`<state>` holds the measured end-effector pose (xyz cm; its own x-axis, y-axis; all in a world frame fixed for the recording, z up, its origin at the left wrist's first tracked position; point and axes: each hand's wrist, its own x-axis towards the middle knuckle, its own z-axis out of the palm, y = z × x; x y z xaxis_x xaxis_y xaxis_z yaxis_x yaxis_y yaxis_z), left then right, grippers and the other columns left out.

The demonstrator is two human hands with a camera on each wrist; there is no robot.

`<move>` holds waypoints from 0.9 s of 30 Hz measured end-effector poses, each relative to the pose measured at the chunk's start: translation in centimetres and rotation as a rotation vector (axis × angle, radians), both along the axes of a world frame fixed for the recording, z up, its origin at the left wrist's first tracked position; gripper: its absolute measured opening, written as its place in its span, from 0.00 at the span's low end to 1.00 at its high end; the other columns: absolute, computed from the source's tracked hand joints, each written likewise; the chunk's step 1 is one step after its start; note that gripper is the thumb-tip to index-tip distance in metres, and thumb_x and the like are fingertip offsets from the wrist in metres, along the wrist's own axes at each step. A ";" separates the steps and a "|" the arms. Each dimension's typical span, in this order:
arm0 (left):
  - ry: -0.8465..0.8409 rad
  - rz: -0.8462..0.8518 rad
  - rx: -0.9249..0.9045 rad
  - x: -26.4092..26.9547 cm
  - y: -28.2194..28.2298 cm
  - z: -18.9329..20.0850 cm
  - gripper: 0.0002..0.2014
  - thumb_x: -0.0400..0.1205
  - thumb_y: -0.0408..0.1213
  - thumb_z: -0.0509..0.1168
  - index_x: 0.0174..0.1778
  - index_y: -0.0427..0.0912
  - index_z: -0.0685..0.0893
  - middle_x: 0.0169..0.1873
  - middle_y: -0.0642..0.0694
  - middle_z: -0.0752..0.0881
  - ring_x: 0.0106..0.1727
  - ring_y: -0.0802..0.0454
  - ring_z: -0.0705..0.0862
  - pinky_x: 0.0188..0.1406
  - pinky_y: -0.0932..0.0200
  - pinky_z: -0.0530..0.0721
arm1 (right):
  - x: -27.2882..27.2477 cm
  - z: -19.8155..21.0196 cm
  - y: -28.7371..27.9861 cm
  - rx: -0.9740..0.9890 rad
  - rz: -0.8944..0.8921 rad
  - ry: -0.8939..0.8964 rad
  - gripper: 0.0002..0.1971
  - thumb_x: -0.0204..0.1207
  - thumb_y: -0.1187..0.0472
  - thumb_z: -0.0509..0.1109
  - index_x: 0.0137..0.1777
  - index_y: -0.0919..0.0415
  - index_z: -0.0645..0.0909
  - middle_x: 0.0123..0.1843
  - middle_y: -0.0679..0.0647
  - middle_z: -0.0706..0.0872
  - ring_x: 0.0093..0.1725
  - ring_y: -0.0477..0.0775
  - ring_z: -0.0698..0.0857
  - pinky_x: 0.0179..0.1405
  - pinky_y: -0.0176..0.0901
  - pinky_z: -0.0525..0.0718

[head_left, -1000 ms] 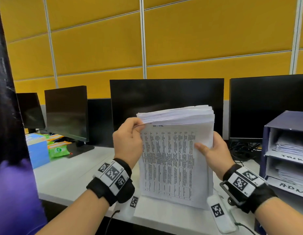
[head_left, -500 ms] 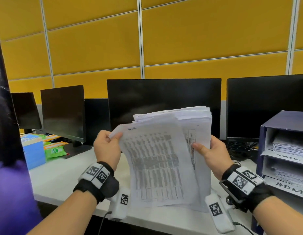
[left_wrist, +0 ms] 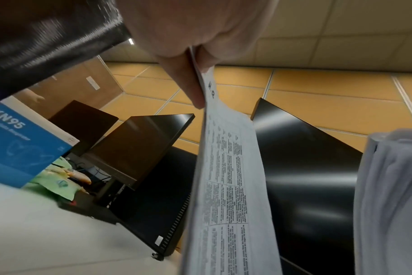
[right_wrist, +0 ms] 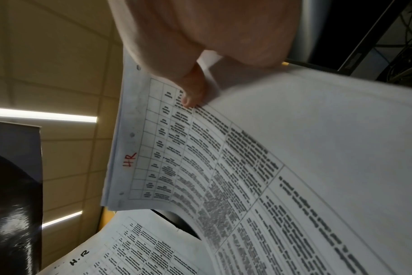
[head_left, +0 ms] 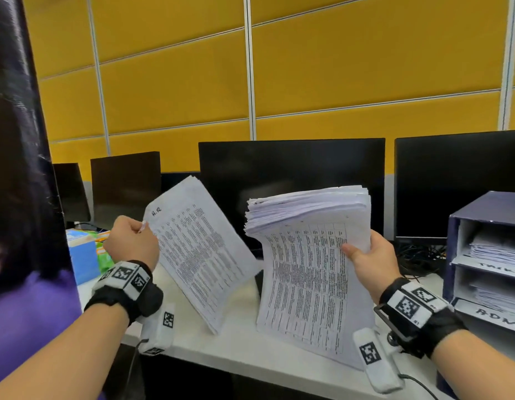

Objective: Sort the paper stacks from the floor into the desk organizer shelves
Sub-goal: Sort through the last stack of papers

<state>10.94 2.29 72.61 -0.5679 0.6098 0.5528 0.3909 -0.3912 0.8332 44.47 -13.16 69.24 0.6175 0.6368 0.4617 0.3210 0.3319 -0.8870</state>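
Between the thumb and curled fingers of the left hand hangs a thin white printed sheaf of paper marked "H.R" in black ink, pinched at its top left corner; the left wrist view shows the thumb pressed flat against the near face while the other fingers close behind. Its long axis runs steeply down and to the right from the pinch, so the sheaf tilts with its lower corner reaching toward the white desk top; whether that corner touches the desk cannot be told. Just right of it, apart from it, the right hand grips a thick stack of white printed table pages at its right edge, thumb laid across the front page and the remaining fingers hidden behind the pile. That stack stands roughly upright, long axis near vertical, its top edge fanned and bowed away from the person, its bottom edge low over the desk. The right wrist view shows a red "HR" written near the top margin of its front page. Beyond the right hand's knuckles, to the right, stands a dark blue desk organizer with white labelled shelves, paper already lying in two of its compartments. Behind both hands stand black monitors before a yellow panelled wall.
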 end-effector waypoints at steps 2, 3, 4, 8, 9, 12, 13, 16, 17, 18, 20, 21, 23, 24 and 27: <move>-0.010 -0.022 0.021 -0.1 -0.3 0.0 0.08 0.84 0.35 0.63 0.41 0.35 0.79 0.39 0.38 0.79 0.47 0.45 0.71 0.42 0.51 0.72 | 0.1 0.1 -0.4 0.002 0.018 0.003 0.13 0.77 0.71 0.70 0.60 0.60 0.79 0.52 0.55 0.86 0.53 0.57 0.86 0.59 0.56 0.83; -0.012 -0.047 0.037 0.0 -0.4 0.0 0.09 0.84 0.35 0.65 0.39 0.35 0.78 0.37 0.38 0.79 0.47 0.42 0.74 0.43 0.49 0.75 | 0.1 0.1 -0.6 0.001 0.035 -0.004 0.14 0.77 0.71 0.70 0.61 0.61 0.79 0.52 0.55 0.87 0.53 0.57 0.86 0.58 0.54 0.83; -0.009 -0.082 0.057 0.2 -0.5 -0.1 0.11 0.83 0.36 0.66 0.37 0.36 0.78 0.35 0.39 0.80 0.45 0.39 0.77 0.43 0.46 0.78 | 0.2 0.1 -0.8 0.000 0.055 -0.012 0.15 0.77 0.71 0.70 0.62 0.62 0.79 0.53 0.55 0.87 0.53 0.56 0.86 0.57 0.53 0.83; 0.008 -0.312 0.142 2.5 -1.8 0.5 0.15 0.80 0.36 0.71 0.30 0.44 0.73 0.25 0.45 0.76 0.28 0.47 0.75 0.34 0.51 0.77 | 0.6 0.1 -1.2 -0.004 0.110 -0.019 0.14 0.77 0.72 0.69 0.62 0.62 0.80 0.52 0.55 0.89 0.53 0.56 0.87 0.58 0.56 0.84; 0.008 -0.395 0.161 3.4 -2.3 0.8 0.16 0.80 0.35 0.71 0.30 0.44 0.73 0.24 0.45 0.75 0.26 0.50 0.74 0.32 0.54 0.76 | 0.7 0.1 -1.2 -0.005 0.119 -0.026 0.13 0.77 0.72 0.69 0.60 0.61 0.80 0.52 0.56 0.89 0.52 0.56 0.88 0.58 0.58 0.84; -0.005 -0.621 0.165 6.4 -3.5 1.4 0.15 0.78 0.33 0.72 0.30 0.44 0.73 0.24 0.44 0.75 0.27 0.50 0.75 0.28 0.54 0.77 | 0.8 0.3 -1.0 0.001 0.149 -0.021 0.11 0.77 0.72 0.69 0.54 0.56 0.80 0.52 0.57 0.89 0.52 0.58 0.88 0.57 0.59 0.84; 0.008 -0.679 0.156 7.4 -3.8 1.4 0.16 0.78 0.32 0.72 0.30 0.44 0.73 0.25 0.45 0.75 0.28 0.51 0.75 0.28 0.55 0.77 | 0.8 0.3 -0.9 0.001 0.154 -0.010 0.11 0.77 0.72 0.69 0.54 0.56 0.80 0.52 0.58 0.89 0.52 0.59 0.88 0.57 0.60 0.84; 0.040 -0.824 0.131 10.0 -4.8 1.1 0.15 0.79 0.30 0.71 0.31 0.42 0.72 0.27 0.47 0.75 0.29 0.54 0.74 0.30 0.58 0.77 | 1.2 0.3 -0.6 -0.002 0.164 0.019 0.11 0.77 0.72 0.69 0.56 0.60 0.80 0.53 0.60 0.89 0.53 0.62 0.88 0.59 0.64 0.83; 0.020 -0.837 0.133 10.6 -5.0 0.9 0.14 0.79 0.30 0.71 0.32 0.42 0.72 0.26 0.47 0.75 0.30 0.55 0.75 0.31 0.58 0.77 | 1.4 0.2 -0.6 -0.005 0.169 0.033 0.11 0.77 0.72 0.69 0.56 0.60 0.80 0.53 0.61 0.89 0.53 0.63 0.88 0.59 0.66 0.83; -0.014 -0.825 0.142 10.9 -4.9 0.8 0.14 0.79 0.30 0.71 0.33 0.41 0.73 0.27 0.47 0.76 0.30 0.55 0.76 0.32 0.58 0.79 | 1.6 0.1 -0.5 -0.006 0.176 0.049 0.11 0.77 0.72 0.68 0.56 0.60 0.80 0.53 0.61 0.89 0.53 0.63 0.88 0.60 0.66 0.83; -0.106 -0.781 0.150 11.3 -4.5 0.6 0.13 0.80 0.30 0.70 0.34 0.41 0.73 0.29 0.45 0.78 0.33 0.52 0.79 0.35 0.53 0.81 | 1.9 -0.1 -0.5 -0.005 0.184 0.068 0.11 0.77 0.72 0.68 0.56 0.58 0.80 0.53 0.61 0.89 0.53 0.63 0.88 0.60 0.67 0.83; -0.161 -0.761 0.147 11.4 -4.2 0.5 0.13 0.80 0.31 0.70 0.34 0.41 0.73 0.30 0.44 0.79 0.34 0.50 0.79 0.37 0.51 0.82 | 2.0 -0.1 -0.4 -0.006 0.185 0.071 0.11 0.77 0.71 0.68 0.56 0.58 0.80 0.53 0.60 0.89 0.54 0.63 0.88 0.60 0.67 0.83; -0.255 -0.735 0.140 11.7 -3.7 0.4 0.14 0.80 0.32 0.70 0.34 0.43 0.73 0.32 0.43 0.79 0.37 0.48 0.80 0.41 0.46 0.84 | 2.2 -0.1 -0.2 -0.005 0.178 0.073 0.11 0.77 0.71 0.68 0.55 0.58 0.81 0.54 0.60 0.89 0.54 0.63 0.88 0.61 0.67 0.82; -0.282 -0.746 0.140 11.8 -3.7 0.4 0.13 0.81 0.32 0.70 0.34 0.44 0.73 0.32 0.43 0.80 0.37 0.47 0.80 0.42 0.45 0.84 | 2.2 -0.1 -0.1 -0.001 0.174 0.074 0.11 0.77 0.72 0.68 0.55 0.58 0.80 0.54 0.61 0.89 0.54 0.63 0.88 0.61 0.67 0.82; -0.247 -0.796 0.154 12.3 -4.0 0.3 0.14 0.81 0.31 0.68 0.34 0.43 0.72 0.31 0.46 0.78 0.33 0.51 0.79 0.33 0.55 0.82 | 2.2 -0.1 0.1 0.005 0.155 0.072 0.11 0.77 0.71 0.68 0.56 0.59 0.80 0.54 0.60 0.89 0.54 0.62 0.88 0.61 0.66 0.82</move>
